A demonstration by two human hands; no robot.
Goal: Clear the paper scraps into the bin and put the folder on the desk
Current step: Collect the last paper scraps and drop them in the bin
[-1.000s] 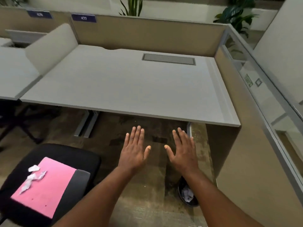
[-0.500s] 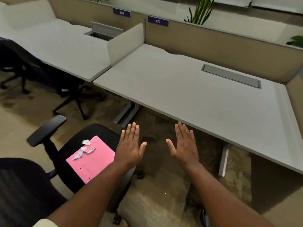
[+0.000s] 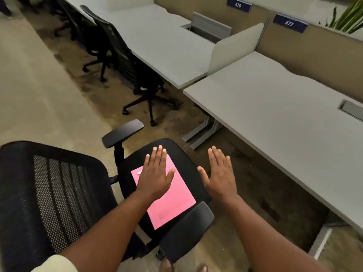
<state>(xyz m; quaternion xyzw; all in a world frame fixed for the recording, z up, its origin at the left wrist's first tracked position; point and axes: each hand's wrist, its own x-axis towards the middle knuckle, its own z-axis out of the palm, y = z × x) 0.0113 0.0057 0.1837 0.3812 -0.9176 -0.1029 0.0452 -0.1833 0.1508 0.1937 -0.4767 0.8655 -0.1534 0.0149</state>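
A pink folder (image 3: 172,201) lies flat on the seat of a black office chair (image 3: 184,161) just below me. My left hand (image 3: 155,173) is held flat over the folder's upper left part, fingers apart, holding nothing. Only a sliver of a white paper scrap (image 3: 139,172) shows at the hand's left edge; the other scraps are hidden under the hand. To the right of the folder, my right hand (image 3: 221,173) hovers over the seat's right edge, spread and empty. The grey desk (image 3: 284,118) numbered 477 stands to the right. The bin is out of view.
The chair's mesh backrest (image 3: 49,193) fills the lower left, and its armrests (image 3: 122,132) flank the seat. A second desk (image 3: 163,40) with more black chairs (image 3: 135,75) runs along the back. A low divider (image 3: 235,46) separates the two desks. Desk legs (image 3: 202,132) stand near the chair.
My view has swung left and down, from the desk to the chair. The folder now lies under my left hand, and the bin has left the view. Both hands stay spread and empty.
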